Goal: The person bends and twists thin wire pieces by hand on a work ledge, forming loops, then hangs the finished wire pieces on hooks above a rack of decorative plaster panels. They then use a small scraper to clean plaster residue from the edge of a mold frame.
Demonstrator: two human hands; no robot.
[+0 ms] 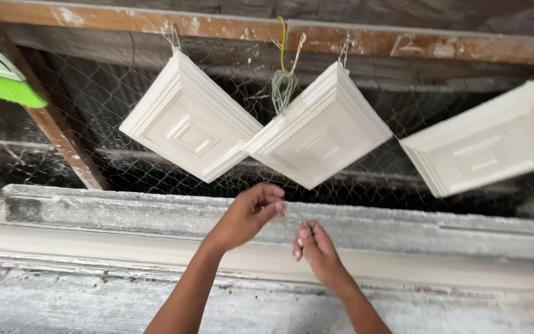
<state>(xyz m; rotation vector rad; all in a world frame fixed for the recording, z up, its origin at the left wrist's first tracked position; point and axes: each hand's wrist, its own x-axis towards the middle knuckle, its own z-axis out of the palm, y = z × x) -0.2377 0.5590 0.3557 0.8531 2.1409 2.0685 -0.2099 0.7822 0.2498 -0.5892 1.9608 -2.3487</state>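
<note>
Pinching a thin strand [298,232] between my left hand [251,213] and right hand [316,247], fingers nearly closed, above the plaster-caked table [94,210]; three white moulded tiles [319,133] already hang from the beam [230,28].

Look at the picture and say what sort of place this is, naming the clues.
Probably a plaster-casting workshop. White moulded square tiles hang on wire from a worn wooden beam before chicken-wire mesh, and a long plaster-caked moulding lies beneath the hands.
</note>
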